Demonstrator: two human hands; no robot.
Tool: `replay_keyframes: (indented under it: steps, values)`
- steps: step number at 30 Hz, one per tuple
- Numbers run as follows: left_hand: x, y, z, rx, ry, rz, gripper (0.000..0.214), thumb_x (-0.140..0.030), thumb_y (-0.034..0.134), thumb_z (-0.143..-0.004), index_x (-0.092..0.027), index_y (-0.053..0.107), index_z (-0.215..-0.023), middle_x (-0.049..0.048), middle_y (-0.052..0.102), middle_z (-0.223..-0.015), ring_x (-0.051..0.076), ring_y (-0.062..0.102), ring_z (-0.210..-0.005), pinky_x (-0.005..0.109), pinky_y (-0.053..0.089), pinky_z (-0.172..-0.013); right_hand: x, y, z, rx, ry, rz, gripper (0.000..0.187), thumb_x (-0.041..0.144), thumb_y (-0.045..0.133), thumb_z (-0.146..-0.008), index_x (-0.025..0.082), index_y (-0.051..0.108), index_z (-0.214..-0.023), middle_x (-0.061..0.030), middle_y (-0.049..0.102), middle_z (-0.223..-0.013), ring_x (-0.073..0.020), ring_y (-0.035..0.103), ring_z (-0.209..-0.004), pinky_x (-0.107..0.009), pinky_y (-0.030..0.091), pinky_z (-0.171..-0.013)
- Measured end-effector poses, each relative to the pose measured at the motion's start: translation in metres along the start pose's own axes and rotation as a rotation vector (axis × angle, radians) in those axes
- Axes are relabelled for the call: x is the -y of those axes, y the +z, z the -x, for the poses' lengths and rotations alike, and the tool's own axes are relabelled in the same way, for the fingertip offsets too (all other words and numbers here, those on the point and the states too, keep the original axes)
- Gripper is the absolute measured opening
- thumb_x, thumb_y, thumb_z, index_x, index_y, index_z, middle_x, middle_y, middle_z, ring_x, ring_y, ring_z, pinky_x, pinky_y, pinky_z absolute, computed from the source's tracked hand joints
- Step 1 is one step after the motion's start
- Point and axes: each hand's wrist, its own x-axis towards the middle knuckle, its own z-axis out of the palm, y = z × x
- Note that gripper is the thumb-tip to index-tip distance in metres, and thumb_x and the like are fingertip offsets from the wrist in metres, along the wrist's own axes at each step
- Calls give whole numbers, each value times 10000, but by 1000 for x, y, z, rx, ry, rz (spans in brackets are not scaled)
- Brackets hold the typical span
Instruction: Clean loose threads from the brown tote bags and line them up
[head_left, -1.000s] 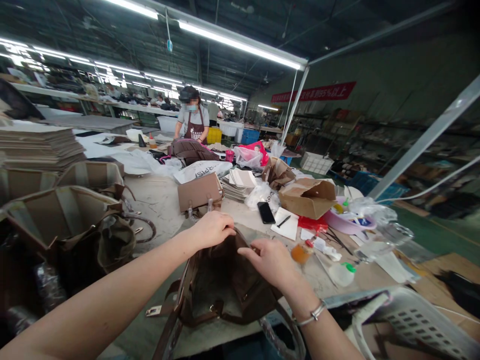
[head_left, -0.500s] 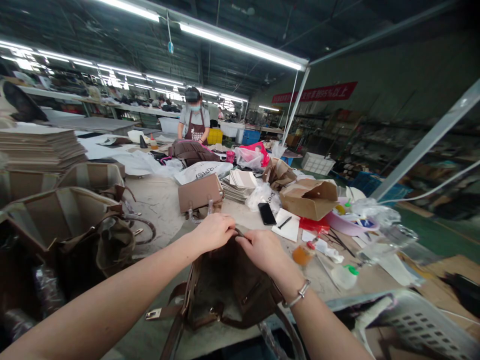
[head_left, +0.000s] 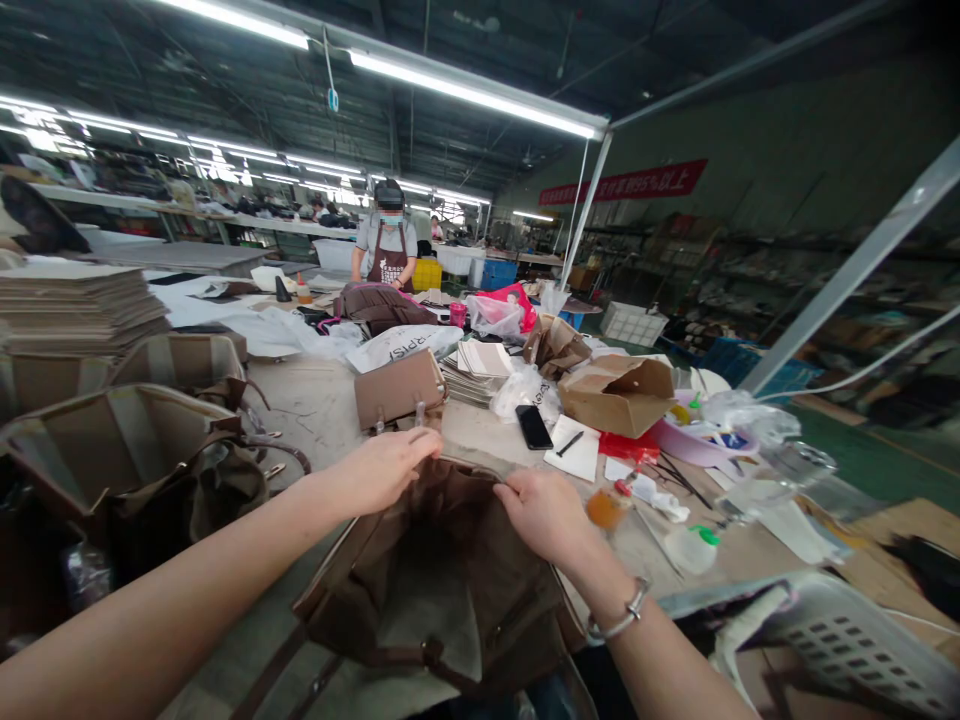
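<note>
While both hands grip the far rim of the brown bag (head_left: 442,580), they sit apart from each other, one at each end of its mouth. The left hand (head_left: 379,470) has its fingers laid over the rim's left end, thumb tucked under. The right hand (head_left: 544,515) pinches the right end between thumb and fingers, with a bracelet (head_left: 619,620) on its wrist. The bag lies directly below and between the hands, its mouth spread wide toward the person. Its near side seems to hang past the table's near edge.

That overhang is the likeliest trouble. If either grip slackens, the bag's weight could drag it off toward the person's lap.

Just to the right of the right hand stands a small orange bottle (head_left: 600,508), and a little further right lies a white bottle with a green cap (head_left: 691,548). A sideways tug on the rim, or a swing of the right wrist, could tip either one and spill onto the brown material.

Just beyond the right hand lie a black phone (head_left: 533,427) and a notepad (head_left: 574,448), which a forward push of the bag could shove. Beyond the left hand a tan bag (head_left: 397,388) stands close, and open bags (head_left: 112,440) crowd the left forearm. That leaves little room on that side. A white basket (head_left: 817,630) sits right of the right forearm. A co-worker (head_left: 388,245) stands far beyond both hands.
</note>
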Motion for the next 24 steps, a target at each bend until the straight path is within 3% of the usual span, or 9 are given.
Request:
replay_keyframes:
  steps: [3, 6, 11, 16, 19, 21, 22, 24]
  values:
    - [-5, -5, -5, 3, 95, -53, 394, -37, 480, -737, -241, 517, -1072, 52, 465, -1281, 198, 514, -1099, 324, 410, -924, 1, 0, 7, -29, 1, -3, 339, 362, 405, -888, 222, 660, -712, -34, 686, -770, -192, 625, -754, -267, 417, -651]
    - [-15, -5, -17, -12, 168, -7, 303, -132, 575, -753, -243, 558, -1035, 47, 476, -1281, 214, 482, -1140, 340, 378, -965, 5, 0, 10, -51, -8, -4, 327, 346, 407, -886, 223, 657, -715, -31, 683, -756, -187, 622, -724, -265, 416, -633]
    - [-21, 8, -39, -11, 204, 84, 77, -261, 604, -780, -196, 628, -814, 32, 617, -1020, 159, 590, -920, 254, 429, -835, 6, 2, 12, -52, 15, -3, 335, 359, 402, -892, 226, 662, -728, -34, 682, -762, -187, 621, -722, -261, 416, -622]
    - [-16, 21, -44, -54, 143, 80, 122, -274, 572, -801, -189, 642, -750, 8, 642, -769, 136, 592, -734, 234, 428, -701, 1, 4, 17, -67, 6, -73, 366, 415, 410, -896, 238, 665, -703, -11, 683, -735, -178, 625, -720, -255, 407, -620]
    - [-18, 24, -42, -99, 83, 45, 153, -304, 567, -802, -187, 636, -731, 15, 645, -755, 148, 589, -725, 251, 424, -688, -3, 4, 18, -57, 32, -184, 359, 558, 486, -822, 264, 680, -891, 10, 676, -698, -176, 623, -699, -249, 396, -588]
    - [-20, 25, -41, -111, 59, 26, 165, -319, 561, -805, -188, 632, -733, 19, 646, -755, 154, 591, -721, 259, 426, -684, -5, 3, 17, -50, 61, -232, 532, 657, 531, -733, 262, 630, -1074, 16, 667, -678, -184, 618, -682, -252, 389, -567]
    - [-21, 26, -41, -112, 51, 18, 170, -324, 557, -806, -188, 631, -736, 21, 645, -753, 156, 592, -717, 261, 428, -678, -5, 2, 15, -52, 62, -237, 594, 682, 534, -711, 261, 605, -1124, 17, 665, -682, -187, 615, -681, -252, 384, -561]
    - [-24, 26, -41, -110, 37, 3, 174, -326, 550, -807, -185, 626, -738, 26, 643, -747, 161, 593, -710, 263, 428, -662, -3, 0, 12, -61, 34, -219, 549, 664, 521, -735, 276, 608, -1115, 17, 665, -702, -182, 609, -679, -250, 372, -554]
